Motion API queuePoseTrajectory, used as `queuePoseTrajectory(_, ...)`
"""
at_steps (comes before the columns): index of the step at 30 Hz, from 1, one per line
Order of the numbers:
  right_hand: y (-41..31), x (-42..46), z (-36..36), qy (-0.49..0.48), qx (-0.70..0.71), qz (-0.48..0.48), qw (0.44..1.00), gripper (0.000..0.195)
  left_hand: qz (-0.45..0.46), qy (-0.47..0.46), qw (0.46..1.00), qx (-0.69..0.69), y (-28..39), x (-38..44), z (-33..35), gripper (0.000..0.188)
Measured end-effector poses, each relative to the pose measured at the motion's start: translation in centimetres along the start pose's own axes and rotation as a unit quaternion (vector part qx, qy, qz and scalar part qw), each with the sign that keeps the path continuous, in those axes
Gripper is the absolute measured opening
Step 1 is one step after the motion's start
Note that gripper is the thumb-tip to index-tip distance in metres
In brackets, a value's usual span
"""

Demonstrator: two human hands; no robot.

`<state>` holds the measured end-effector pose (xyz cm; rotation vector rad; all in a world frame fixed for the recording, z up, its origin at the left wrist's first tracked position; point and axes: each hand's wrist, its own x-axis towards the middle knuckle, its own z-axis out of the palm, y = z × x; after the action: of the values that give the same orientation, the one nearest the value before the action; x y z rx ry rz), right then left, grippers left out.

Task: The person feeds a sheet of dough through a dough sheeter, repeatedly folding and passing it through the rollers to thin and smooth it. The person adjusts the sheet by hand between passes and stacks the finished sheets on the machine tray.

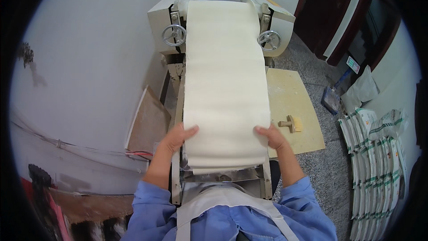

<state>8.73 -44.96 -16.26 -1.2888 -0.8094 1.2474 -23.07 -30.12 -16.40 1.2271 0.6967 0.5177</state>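
Note:
A long, wide sheet of pale dough (225, 73) runs from the rollers of a dough sheeting machine (277, 10) down towards me, its near end folded in layers above a metal tray (220, 176). My left hand (180, 135) grips the sheet's left edge, thumb on top and fingers hidden beneath. At the right edge, my right hand (272, 135) holds the dough in the same way. Two metal handwheels, the left one (174, 35) and the right one (269, 41), flank the sheet near the rollers.
Right of the machine, a wooden-handled brush (292, 124) lies on a yellowish board (291, 97). Farther right are stacked bags (376, 174) and a blue platform scale (331, 100). A brown board (148, 124) leans at the left, near the white wall (93, 57).

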Motion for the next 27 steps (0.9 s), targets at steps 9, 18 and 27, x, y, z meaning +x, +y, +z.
queuePoseTrajectory(9, 12.4, -0.5, -2.5, -0.029, -0.286, 0.05, 0.956, 0.049, -0.149, 0.036, 0.98, 0.13, -12.6, 0.4, 1.1, 0.052)
queuePoseTrajectory(18, 15.3, -0.1, -2.1, -0.008, -0.251, -0.028, 0.968, 0.047, -0.115, 0.09, 0.975, 0.168, -12.6, -1.0, 2.4, 0.066)
queuePoseTrajectory(27, 17.7, 1.0, -2.4, 0.006, -0.445, -0.065, 0.893, 0.042, -0.076, 0.106, 0.963, 0.237, -12.0, -1.1, 3.2, 0.077)
